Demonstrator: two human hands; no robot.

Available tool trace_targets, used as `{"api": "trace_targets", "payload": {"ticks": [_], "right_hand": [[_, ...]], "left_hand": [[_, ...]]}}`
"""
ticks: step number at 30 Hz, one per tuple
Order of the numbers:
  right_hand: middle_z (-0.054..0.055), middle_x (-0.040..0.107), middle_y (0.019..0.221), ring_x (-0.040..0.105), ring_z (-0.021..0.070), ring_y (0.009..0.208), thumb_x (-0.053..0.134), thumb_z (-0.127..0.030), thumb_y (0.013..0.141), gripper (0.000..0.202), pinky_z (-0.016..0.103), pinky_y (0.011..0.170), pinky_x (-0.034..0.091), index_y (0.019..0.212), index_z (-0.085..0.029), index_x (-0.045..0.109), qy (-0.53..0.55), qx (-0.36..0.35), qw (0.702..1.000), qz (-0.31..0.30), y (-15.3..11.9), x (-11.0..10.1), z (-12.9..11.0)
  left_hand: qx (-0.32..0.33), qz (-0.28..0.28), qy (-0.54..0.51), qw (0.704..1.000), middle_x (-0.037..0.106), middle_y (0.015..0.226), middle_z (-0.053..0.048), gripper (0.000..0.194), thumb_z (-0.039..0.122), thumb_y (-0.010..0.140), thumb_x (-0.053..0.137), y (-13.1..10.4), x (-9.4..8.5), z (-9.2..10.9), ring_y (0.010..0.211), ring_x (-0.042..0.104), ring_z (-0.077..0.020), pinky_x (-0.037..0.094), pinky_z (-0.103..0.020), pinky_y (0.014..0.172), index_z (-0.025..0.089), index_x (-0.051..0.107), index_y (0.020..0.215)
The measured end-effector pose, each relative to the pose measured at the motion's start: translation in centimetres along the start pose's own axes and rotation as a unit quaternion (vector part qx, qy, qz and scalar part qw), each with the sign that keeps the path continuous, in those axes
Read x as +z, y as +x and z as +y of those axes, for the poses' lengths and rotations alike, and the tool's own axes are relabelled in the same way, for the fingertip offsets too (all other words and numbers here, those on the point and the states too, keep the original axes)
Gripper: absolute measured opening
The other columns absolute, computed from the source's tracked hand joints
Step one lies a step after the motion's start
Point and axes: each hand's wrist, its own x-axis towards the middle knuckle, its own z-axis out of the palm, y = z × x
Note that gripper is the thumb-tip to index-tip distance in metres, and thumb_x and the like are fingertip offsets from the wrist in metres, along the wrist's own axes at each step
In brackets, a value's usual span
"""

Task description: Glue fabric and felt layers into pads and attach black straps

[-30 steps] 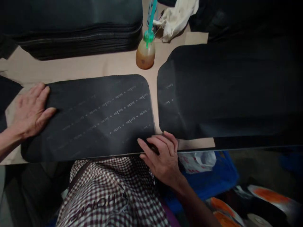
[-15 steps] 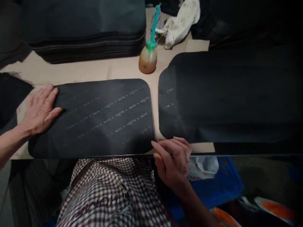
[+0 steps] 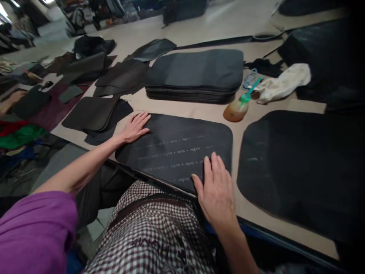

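Note:
A black panel with rounded corners and rows of pale printed lettering [image 3: 173,142] lies flat on the table along its front edge. My left hand [image 3: 135,127] rests with fingers stretched out on the panel's left end. Over the panel's front right corner lies my right hand [image 3: 216,186], fingers extended and slightly apart. Neither hand grips anything. To the right is a larger black sheet [image 3: 296,167] with a rounded left end, a strip of tan table surface between the two pieces.
Behind the panel sits a stack of black panels [image 3: 194,76]. A bottle of brown liquid [image 3: 236,110] with a green stick stands beside a white cloth [image 3: 285,83]. More black pieces [image 3: 88,112] lie leftward. At far left is another person's hand [image 3: 13,101].
My right hand has moved from the panel's front right corner edge up onto its surface, fingers straightened. My left hand stays on the left end. The view has swung left and tilted.

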Motion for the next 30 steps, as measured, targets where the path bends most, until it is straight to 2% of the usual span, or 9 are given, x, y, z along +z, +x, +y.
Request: {"api": "trace_targets", "payload": {"ticks": [5, 8, 12, 15, 17, 20, 23, 27, 30], "right_hand": [[0.031, 0.045, 0.158, 0.044, 0.0487, 0.147, 0.059, -0.034, 0.102, 0.066, 0.069, 0.108, 0.045, 0.160, -0.008, 0.038, -0.021, -0.020, 1.000, 0.009, -0.4, 1.2, 0.2], [0.031, 0.046, 0.157, 0.046, 0.0488, 0.145, 0.059, -0.035, 0.102, 0.066, 0.069, 0.106, 0.046, 0.159, -0.008, 0.039, -0.038, -0.027, 0.999, 0.019, -0.4, 1.5, 0.3], [0.029, 0.048, 0.157, 0.048, 0.0469, 0.144, 0.058, -0.037, 0.102, 0.065, 0.066, 0.107, 0.047, 0.158, -0.007, 0.042, -0.065, -0.038, 0.997, 0.022, -0.6, 1.7, 0.5], [0.028, 0.051, 0.155, 0.048, 0.0435, 0.145, 0.054, -0.038, 0.104, 0.059, 0.062, 0.110, 0.047, 0.154, -0.007, 0.046, -0.075, -0.043, 0.996, 0.010, -0.5, 1.6, 0.9], [0.027, 0.052, 0.154, 0.048, 0.0417, 0.145, 0.051, -0.039, 0.106, 0.055, 0.059, 0.111, 0.046, 0.151, -0.006, 0.050, -0.074, -0.038, 0.996, 0.007, 0.0, 1.3, 1.1], [0.026, 0.051, 0.156, 0.045, 0.0402, 0.148, 0.046, -0.039, 0.107, 0.053, 0.058, 0.114, 0.044, 0.148, -0.006, 0.052, -0.077, -0.008, 0.997, 0.007, 1.4, 0.7, 0.0], [0.023, 0.044, 0.162, 0.039, 0.0392, 0.152, 0.045, -0.037, 0.108, 0.054, 0.057, 0.119, 0.038, 0.152, -0.006, 0.050, -0.084, 0.031, 0.996, -0.014, 3.7, 0.7, -3.0], [0.022, 0.035, 0.168, 0.031, 0.0341, 0.157, 0.040, -0.049, 0.109, 0.066, 0.051, 0.125, 0.030, 0.158, -0.005, 0.042, -0.066, 0.010, 0.997, -0.042, 8.0, 3.7, -6.4], [0.020, 0.034, 0.169, 0.029, 0.0317, 0.158, 0.038, -0.058, 0.108, 0.071, 0.050, 0.126, 0.026, 0.159, -0.008, 0.040, -0.063, 0.016, 0.997, -0.040, 10.2, 6.6, -7.3]], "left_hand": [[-0.033, 0.029, -0.011, 0.999, 0.020, 0.174, -0.015, 0.073, 0.059, 0.107, 0.028, -0.4, -0.5, 1.5, 0.162, 0.017, -0.0280, 0.009, -0.049, 0.129, 0.018, 0.024, 0.167], [-0.077, 0.062, -0.036, 0.994, 0.020, 0.173, -0.016, 0.079, 0.067, 0.105, 0.027, -1.2, -0.6, 5.8, 0.162, 0.019, -0.0295, 0.017, -0.052, 0.127, 0.020, 0.022, 0.168], [-0.004, 0.051, -0.023, 0.998, 0.019, 0.174, -0.011, 0.084, 0.075, 0.101, 0.024, -2.7, 0.4, 12.9, 0.163, 0.014, -0.0252, 0.018, -0.052, 0.129, 0.023, 0.022, 0.168], [-0.001, 0.048, -0.023, 0.999, 0.021, 0.174, -0.012, 0.082, 0.073, 0.102, 0.026, -3.1, 0.4, 15.2, 0.162, 0.016, -0.0255, 0.014, -0.051, 0.131, 0.022, 0.026, 0.167], [0.009, 0.022, -0.058, 0.998, 0.021, 0.174, -0.010, 0.077, 0.069, 0.105, 0.025, -3.2, -0.6, 14.5, 0.162, 0.017, -0.0245, 0.015, -0.050, 0.131, 0.022, 0.028, 0.166], [0.009, 0.007, -0.118, 0.993, 0.019, 0.175, -0.008, 0.070, 0.062, 0.108, 0.018, -4.2, -2.5, 11.7, 0.162, 0.018, -0.0206, 0.020, -0.045, 0.130, 0.024, 0.025, 0.167], [-0.055, 0.074, -0.091, 0.992, 0.020, 0.174, -0.012, 0.073, 0.059, 0.108, 0.018, -5.7, -3.0, 7.8, 0.162, 0.016, -0.0243, 0.018, -0.048, 0.131, 0.016, 0.026, 0.166], [-0.071, 0.096, -0.021, 0.993, 0.020, 0.174, -0.014, 0.078, 0.061, 0.105, 0.020, -5.7, 0.4, 3.1, 0.161, 0.019, -0.0298, 0.017, -0.055, 0.129, 0.013, 0.026, 0.166], [-0.036, 0.077, 0.013, 0.996, 0.022, 0.174, -0.013, 0.080, 0.063, 0.103, 0.019, -5.2, 3.0, 1.9, 0.161, 0.020, -0.0307, 0.020, -0.055, 0.129, 0.015, 0.032, 0.165]]}}
